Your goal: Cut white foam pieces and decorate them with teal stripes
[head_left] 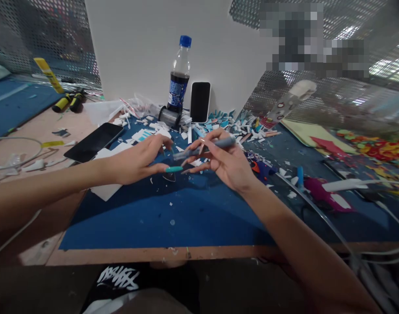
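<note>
My right hand (pixel 225 163) is closed around a slim, grey-blue pen-shaped tool (pixel 223 142), smeared by motion. The tool's thin end points left, toward my left hand. My left hand (pixel 140 159) hovers over the blue mat (pixel 147 218) with its thumb and fingers apart. A long teal tip (pixel 174 169) extends from the left thumb, seemingly a painted nail. Just below it is a small dark piece (pixel 169 177). White sheets (pixel 106 191) lie under my left wrist.
A cola bottle (pixel 178 83), a spool (pixel 169 117) and an upright phone (pixel 200 102) stand at a white board (pixel 137 48). White and teal scraps (pixel 222 120) litter the back. A dark phone (pixel 93 141) lies left; a purple glue gun (pixel 326 194) and cables lie right.
</note>
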### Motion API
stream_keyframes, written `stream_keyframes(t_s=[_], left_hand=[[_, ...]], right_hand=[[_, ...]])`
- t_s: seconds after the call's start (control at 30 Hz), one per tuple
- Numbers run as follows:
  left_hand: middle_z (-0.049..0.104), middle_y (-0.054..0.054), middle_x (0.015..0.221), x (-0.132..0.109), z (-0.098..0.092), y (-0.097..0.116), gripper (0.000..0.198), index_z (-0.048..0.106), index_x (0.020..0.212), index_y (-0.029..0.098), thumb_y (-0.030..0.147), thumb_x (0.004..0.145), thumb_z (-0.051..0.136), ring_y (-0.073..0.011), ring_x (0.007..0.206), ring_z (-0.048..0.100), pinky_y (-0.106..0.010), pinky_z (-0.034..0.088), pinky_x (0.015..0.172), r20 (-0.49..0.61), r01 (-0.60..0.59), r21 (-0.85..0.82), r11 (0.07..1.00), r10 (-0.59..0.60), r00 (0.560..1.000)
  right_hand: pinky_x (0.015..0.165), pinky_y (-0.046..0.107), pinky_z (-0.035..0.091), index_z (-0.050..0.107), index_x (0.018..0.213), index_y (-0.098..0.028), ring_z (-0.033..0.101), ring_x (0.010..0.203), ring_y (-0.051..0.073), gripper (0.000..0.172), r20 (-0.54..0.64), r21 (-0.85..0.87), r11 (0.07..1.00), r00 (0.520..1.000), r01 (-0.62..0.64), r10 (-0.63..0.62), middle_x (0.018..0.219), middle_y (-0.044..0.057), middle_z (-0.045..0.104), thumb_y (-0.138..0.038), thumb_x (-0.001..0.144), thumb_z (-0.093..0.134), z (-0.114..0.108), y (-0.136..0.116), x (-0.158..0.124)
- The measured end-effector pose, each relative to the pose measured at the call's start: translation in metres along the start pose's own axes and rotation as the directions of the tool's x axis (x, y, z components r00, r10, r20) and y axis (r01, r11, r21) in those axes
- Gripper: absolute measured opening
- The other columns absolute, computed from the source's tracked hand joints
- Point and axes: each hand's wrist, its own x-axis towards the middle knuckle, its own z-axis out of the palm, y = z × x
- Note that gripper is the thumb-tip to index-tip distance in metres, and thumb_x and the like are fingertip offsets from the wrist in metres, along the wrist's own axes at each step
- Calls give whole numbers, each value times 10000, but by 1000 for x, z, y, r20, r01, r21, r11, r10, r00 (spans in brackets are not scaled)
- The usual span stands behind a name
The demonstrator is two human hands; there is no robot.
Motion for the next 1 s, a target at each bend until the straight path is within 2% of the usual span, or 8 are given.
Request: stream_keyframes(t_s=[0.13,0.37,0.47,0.57,0.63,0.77,0.87,1.0], left_hand=[[590,-63,746,4,-14,8,204,446,1001,138,299,957,329,-163,597,543,-269,392,547,162,-54,-88,995,68,984],[536,-28,594,4,-13,23,144,490,869,147,196,894,357,-134,481,488,-254,334,488,124,-85,25,996,81,989],[463,11,497,-15,-18,19,154,471,813,171,209,885,341,-122,392,401,-256,265,427,125,-70,93,993,58,990],[464,16,479,-43,-21,2,185,427,765,186,180,902,303,-110,377,388,-246,265,402,111,-27,104,994,15,994],[481,11,498,-58,-17,-6,187,442,798,176,142,904,292,-120,412,414,-249,302,423,36,-12,180,984,6,999],[587,-69,653,-62,7,15,339,483,721,173,161,963,246,-171,572,524,-298,422,545,-5,-282,336,899,301,954],[676,-169,925,-55,27,45,457,558,831,138,483,971,293,-239,672,609,-326,450,499,36,-398,468,789,433,901],[663,-207,1120,-53,41,60,520,569,876,138,646,842,467,-229,612,629,-302,444,424,113,-364,540,759,363,925]], right_hand=[[447,243,532,516,662,-187,583,570,91,367,4,76,990,992,122,-123,837,10,548,-494,856,569,21,4,11],[329,207,328,619,625,-200,395,386,57,494,-132,-177,982,987,63,-87,525,-19,470,-588,887,462,56,4,8],[293,217,256,616,661,-206,306,270,60,482,-135,-124,992,990,17,-34,352,-60,368,-529,937,388,43,-10,-5],[299,213,250,549,594,-219,328,258,53,405,-443,-193,966,863,172,-242,337,-64,359,-450,916,464,8,-29,-16],[299,215,272,566,606,-220,314,238,45,358,-523,-244,961,816,132,-245,323,-67,369,-379,919,493,-12,-34,-20],[224,205,260,586,691,-213,384,227,68,242,-318,-153,988,946,15,-64,391,-62,518,-407,812,664,-7,-17,-10],[293,211,426,576,752,-191,548,347,102,265,-199,-64,998,979,25,-38,521,-36,613,-422,768,706,17,9,9],[318,203,445,558,818,-189,551,380,92,280,-155,-18,999,987,40,-43,563,-42,622,-429,774,695,33,39,28]])
